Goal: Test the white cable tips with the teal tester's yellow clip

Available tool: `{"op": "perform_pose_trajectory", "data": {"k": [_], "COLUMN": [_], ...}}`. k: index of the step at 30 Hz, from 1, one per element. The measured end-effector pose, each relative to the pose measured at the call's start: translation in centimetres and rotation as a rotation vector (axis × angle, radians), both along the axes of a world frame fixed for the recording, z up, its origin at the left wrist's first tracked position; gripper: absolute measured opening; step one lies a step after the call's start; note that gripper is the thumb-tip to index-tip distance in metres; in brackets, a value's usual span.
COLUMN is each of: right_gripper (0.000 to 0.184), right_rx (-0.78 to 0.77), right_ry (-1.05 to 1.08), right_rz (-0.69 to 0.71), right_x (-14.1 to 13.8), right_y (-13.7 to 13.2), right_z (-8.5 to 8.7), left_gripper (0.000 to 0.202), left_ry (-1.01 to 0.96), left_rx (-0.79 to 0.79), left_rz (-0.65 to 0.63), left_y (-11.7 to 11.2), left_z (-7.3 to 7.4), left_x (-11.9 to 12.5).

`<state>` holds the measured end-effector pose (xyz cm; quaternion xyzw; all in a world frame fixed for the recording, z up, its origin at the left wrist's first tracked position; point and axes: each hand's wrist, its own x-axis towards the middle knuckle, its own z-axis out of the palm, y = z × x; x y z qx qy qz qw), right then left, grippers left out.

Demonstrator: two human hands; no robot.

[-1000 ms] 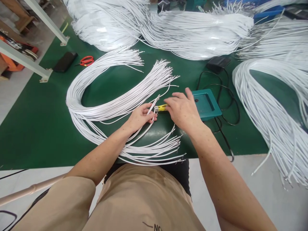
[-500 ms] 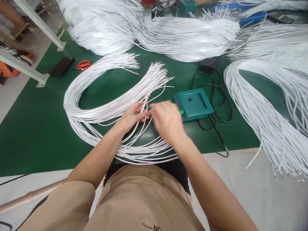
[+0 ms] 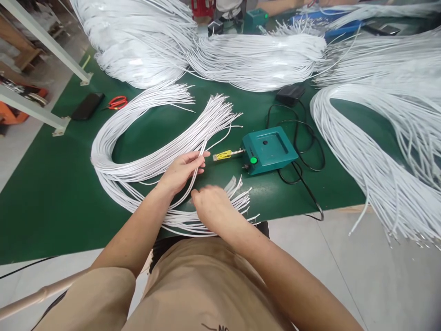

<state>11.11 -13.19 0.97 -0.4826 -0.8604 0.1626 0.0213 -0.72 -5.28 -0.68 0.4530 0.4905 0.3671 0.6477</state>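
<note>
My left hand [image 3: 184, 171] is closed on a few white cables [image 3: 194, 180], pinched between thumb and fingers over the green table. They curve down from it toward the lower strands. Just below and to the right, my right hand [image 3: 214, 208] is curled with its fingers together, over the cable ends [image 3: 243, 201] near the table's front edge. What it holds, if anything, is hidden. The large white cable bundle [image 3: 106, 138] lies in a loop behind and left of my hands. A teal box [image 3: 270, 156] with a lit green button has a yellow-ended piece [image 3: 223, 155] sticking out toward my left hand.
More white cable bundles lie at the back [image 3: 255, 59] and right [image 3: 365, 133], some overhanging the front edge. Red-handled scissors [image 3: 117, 102] and a dark flat case [image 3: 87, 105] lie at left. A black cord [image 3: 312, 195] runs from the teal box. Someone's arm [image 3: 279, 6] shows at the back.
My right hand has moved down and left, away from my left hand, to the lower cable ends. The yellow-ended piece has come into view. My left hand still holds cables.
</note>
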Motion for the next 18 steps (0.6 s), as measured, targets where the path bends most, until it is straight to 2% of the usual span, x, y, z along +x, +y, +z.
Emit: {"op": "perform_pose_trajectory", "data": {"k": [2, 3, 6, 8, 10, 12, 18], "right_gripper": [0.025, 0.027, 0.025, 0.023, 0.025, 0.024, 0.018], "right_rx": [-0.153, -0.176, -0.067, -0.067, -0.131, -0.182, -0.232], "right_ry": [0.043, 0.1, 0.475, 0.78, 1.027, 1.172, 1.319], "right_rz": [-0.123, -0.217, -0.554, -0.681, -0.737, -0.752, -0.74], "right_x": [0.9, 1.5, 3.4, 4.3, 4.7, 4.7, 4.3], "right_y": [0.5, 1.0, 3.0, 4.4, 5.2, 5.4, 5.1], "right_z": [0.7, 1.0, 1.5, 1.2, 0.8, 0.3, 0.1], "left_gripper": [0.037, 0.038, 0.035, 0.029, 0.026, 0.026, 0.027], "left_ry": [0.015, 0.009, -0.017, -0.004, 0.036, 0.056, 0.038], "left_rx": [0.038, 0.068, 0.14, 0.154, 0.148, 0.151, 0.218], "left_rz": [0.002, -0.001, -0.024, -0.039, -0.074, -0.115, -0.167], "left_y": [0.0, -0.1, -0.5, -0.9, -1.1, -1.1, 0.2], "left_z": [-0.1, -0.1, 0.0, 0.2, 0.5, 0.9, 1.5], "left_x": [0.0, 0.0, 0.1, 0.4, 0.7, 1.0, 1.6]}}
